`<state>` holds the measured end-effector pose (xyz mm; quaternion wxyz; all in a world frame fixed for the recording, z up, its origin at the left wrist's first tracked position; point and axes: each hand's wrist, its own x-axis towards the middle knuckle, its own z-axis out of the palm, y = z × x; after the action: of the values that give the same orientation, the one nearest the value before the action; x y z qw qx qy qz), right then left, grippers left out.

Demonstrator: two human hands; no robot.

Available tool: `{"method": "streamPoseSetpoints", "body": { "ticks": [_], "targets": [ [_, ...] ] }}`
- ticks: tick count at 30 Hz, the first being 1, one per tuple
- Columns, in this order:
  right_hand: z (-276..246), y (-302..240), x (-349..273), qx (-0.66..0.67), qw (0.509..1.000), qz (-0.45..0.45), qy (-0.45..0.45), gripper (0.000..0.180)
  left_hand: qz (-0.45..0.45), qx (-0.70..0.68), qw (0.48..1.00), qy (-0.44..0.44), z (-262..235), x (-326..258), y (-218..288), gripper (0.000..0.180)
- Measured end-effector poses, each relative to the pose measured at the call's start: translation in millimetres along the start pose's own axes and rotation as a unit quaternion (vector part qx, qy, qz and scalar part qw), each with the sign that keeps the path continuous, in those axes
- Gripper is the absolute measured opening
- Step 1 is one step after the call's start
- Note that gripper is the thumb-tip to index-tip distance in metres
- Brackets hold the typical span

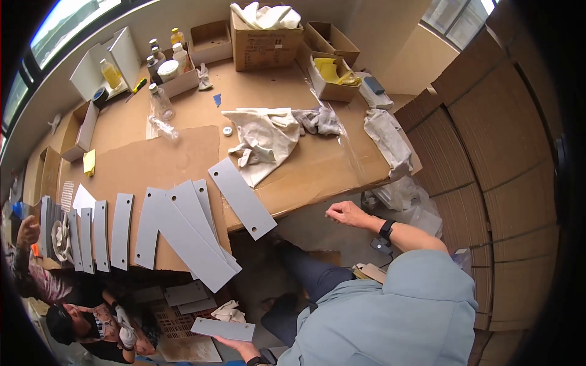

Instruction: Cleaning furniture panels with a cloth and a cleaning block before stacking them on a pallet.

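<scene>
Low at the bottom, my left hand (237, 345) is closed on the edge of a grey panel (223, 329) with a hole near each end. My right hand (347, 214) hangs in the air beyond the table's front edge, fingers curled together; whatever they hold, if anything, is hidden. Closest to it on the table lies another long grey panel (243, 198), its end jutting past the edge. Left of that, several grey panels (192, 226) overlap in a fan. More narrow panels (122, 232) stretch leftward in a row.
A cardboard-covered table (183, 146) holds a cream cloth (265, 137), bottles (180, 58) and open boxes (265, 46). Stacked flat cardboard (488, 171) walls the right side. At lower left is a co-worker (79, 323) in gloves; another person's hand (28, 232) shows at far left.
</scene>
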<state>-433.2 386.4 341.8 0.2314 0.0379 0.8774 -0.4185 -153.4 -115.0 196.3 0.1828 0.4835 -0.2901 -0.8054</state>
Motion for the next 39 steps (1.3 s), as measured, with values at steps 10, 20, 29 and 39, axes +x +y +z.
{"method": "streamPoseSetpoints", "body": {
  "ticks": [10, 20, 29, 39],
  "targets": [
    [-338.4, 99.6, 123.7, -0.138, 0.826, 0.039, 0.545, 0.057, 0.007, 0.212, 0.977, -0.023, 81.6, 16.7, 24.1, 0.087],
    [-430.6, 141.6, 238.6, -0.104, 0.835, 0.174, 0.512, 0.099, 0.0, 0.274, 0.961, -0.037, 195.9, 20.3, 5.4, 0.088],
    [-432.5, 132.2, 246.0, 0.201, 0.827, 0.017, 0.525, 0.072, -0.063, 0.356, 0.931, -0.052, 220.5, 23.7, 29.6, 0.089],
    [-362.0, 0.0, 184.9, 0.687, 0.701, -0.156, 0.113, 0.059, -0.126, 0.397, 0.906, -0.076, 200.8, 31.0, 47.6, 0.09]
  ]
}}
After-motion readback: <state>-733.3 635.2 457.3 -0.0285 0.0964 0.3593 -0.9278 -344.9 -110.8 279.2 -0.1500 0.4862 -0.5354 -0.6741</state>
